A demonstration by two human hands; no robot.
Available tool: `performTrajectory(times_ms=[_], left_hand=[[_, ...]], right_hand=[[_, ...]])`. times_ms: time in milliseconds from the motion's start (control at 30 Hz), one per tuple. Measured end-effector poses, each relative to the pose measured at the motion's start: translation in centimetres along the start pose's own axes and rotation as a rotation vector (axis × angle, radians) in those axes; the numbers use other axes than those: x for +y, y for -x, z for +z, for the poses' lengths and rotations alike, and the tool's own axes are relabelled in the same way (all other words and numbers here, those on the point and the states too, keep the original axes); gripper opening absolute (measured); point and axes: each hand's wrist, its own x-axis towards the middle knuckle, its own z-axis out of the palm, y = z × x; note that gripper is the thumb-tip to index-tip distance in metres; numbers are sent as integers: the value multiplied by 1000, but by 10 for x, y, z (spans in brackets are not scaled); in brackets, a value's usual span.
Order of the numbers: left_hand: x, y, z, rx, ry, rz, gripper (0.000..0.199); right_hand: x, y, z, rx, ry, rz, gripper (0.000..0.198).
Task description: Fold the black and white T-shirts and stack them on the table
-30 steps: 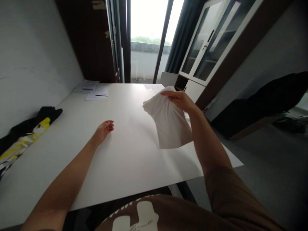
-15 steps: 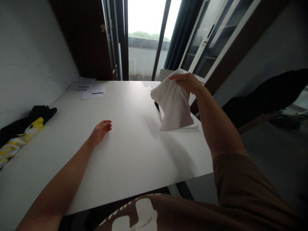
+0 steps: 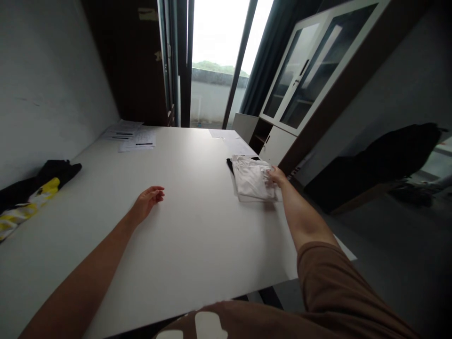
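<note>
A folded white cloth [image 3: 251, 178], perhaps a garment, lies rumpled on a low pile at the right side of the white table [image 3: 190, 235]. Black material [image 3: 230, 165] peeks out at the pile's left, and a flat white layer shows along its front edge. My right hand [image 3: 277, 175] is closed at the cloth's right edge, fingers partly hidden in its creases. Well to the left, my left hand [image 3: 150, 200] is at the tabletop, holding nothing, its fingers loosely bent and a little apart.
Printed papers [image 3: 137, 140] lie at the far left corner, and another sheet [image 3: 231, 141] at the far right. Black, yellow and white fabric [image 3: 42, 190] is heaped along the left wall. A glass-door cabinet [image 3: 300, 80] stands beyond the table's right side.
My right hand has lowered the white cloth from the air onto the pile, and now grips its right edge. My left hand has hardly moved.
</note>
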Motion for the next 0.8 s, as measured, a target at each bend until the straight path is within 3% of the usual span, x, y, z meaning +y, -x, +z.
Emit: performTrajectory(times_ms=[67, 233, 367, 600, 800], left_hand=[[0, 0, 0, -2, -3, 4, 30], [1, 1, 2, 17, -31, 13, 28], [1, 1, 2, 15, -57, 17, 30], [1, 3, 4, 22, -124, 16, 37], [1, 3, 4, 5, -150, 31, 37]], right_hand=[[16, 6, 11, 38, 45, 81, 52], [39, 12, 22, 44, 174, 86, 44], [37, 16, 34, -20, 241, 144, 55], [31, 15, 56, 29, 219, 207, 63], [30, 5, 54, -23, 177, 102, 61]])
